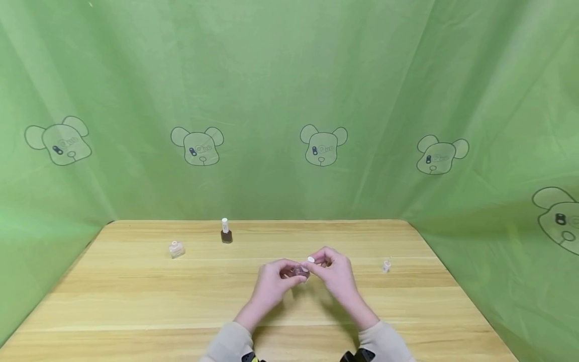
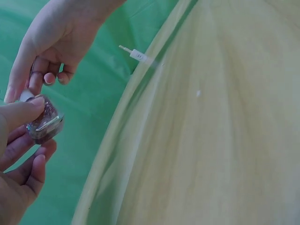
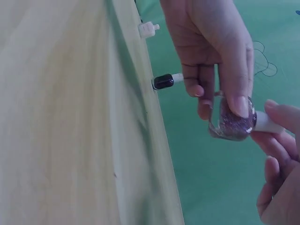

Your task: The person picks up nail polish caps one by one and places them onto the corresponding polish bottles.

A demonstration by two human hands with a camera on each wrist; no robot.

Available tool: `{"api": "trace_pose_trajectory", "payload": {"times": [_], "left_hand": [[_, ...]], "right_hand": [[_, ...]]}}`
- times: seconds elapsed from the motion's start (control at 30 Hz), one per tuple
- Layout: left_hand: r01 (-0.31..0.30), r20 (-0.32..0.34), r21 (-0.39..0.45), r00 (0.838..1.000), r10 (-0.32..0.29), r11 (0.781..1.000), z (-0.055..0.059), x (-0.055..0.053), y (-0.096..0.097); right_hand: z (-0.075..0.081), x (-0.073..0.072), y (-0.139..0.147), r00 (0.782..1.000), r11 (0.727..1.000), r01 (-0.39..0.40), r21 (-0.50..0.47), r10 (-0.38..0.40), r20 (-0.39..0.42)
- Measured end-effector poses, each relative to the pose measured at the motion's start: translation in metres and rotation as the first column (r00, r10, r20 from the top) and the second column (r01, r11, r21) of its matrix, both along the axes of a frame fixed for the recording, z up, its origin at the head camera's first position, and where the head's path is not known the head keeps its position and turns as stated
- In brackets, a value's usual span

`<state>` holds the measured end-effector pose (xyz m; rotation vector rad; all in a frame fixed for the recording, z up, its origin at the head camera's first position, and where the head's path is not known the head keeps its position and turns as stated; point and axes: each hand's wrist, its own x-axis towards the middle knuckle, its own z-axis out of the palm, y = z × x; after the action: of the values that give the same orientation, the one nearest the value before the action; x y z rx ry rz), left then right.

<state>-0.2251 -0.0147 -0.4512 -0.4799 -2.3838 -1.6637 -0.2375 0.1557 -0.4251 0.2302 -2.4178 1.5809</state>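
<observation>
Purple-filled bottle [image 3: 236,125]: curled left hand [image 1: 274,280] pinches it | white cap [image 3: 269,123]: curled right hand [image 1: 336,276] pinches it | dark-filled bottle [image 1: 226,236]: capped | pale bottle [image 1: 177,250]: uncapped

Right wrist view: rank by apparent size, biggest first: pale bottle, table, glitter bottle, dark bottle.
1. Table
2. Glitter bottle
3. Dark bottle, counting its cap
4. Pale bottle

The glitter bottle is nearer the camera, so true bottle sizes are unsure.
</observation>
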Motion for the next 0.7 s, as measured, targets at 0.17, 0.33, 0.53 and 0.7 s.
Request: {"api": "trace_pose_trajectory", "payload": {"times": [0.17,0.33,0.53,0.7], "left_hand": [[-0.079,-0.106,-0.040,0.992,0.074,0.996,0.0007,0.0046,0.0048],[-0.121,-0.157,-0.043,0.981,0.113,0.992,0.0004,0.0067,0.0084],[-0.058,-0.055,0.054,0.997,0.061,0.997,-0.0029,0.0037,0.0069],[-0.007,0.071,0.130,0.997,-0.002,0.992,-0.0025,0.0001,0.0021]], "right_hand": [[-0.0005,0.0033,-0.0040,0.998,0.997,0.066,-0.034,-0.066,-0.002],[-0.0004,0.0050,-0.0062,0.994,0.994,0.107,-0.020,-0.108,-0.020],[-0.0012,0.0033,-0.0045,0.998,0.998,0.055,0.000,-0.055,-0.023],[0.0013,-0.0001,0.0006,0.998,0.998,-0.067,0.017,0.067,-0.017]]}}
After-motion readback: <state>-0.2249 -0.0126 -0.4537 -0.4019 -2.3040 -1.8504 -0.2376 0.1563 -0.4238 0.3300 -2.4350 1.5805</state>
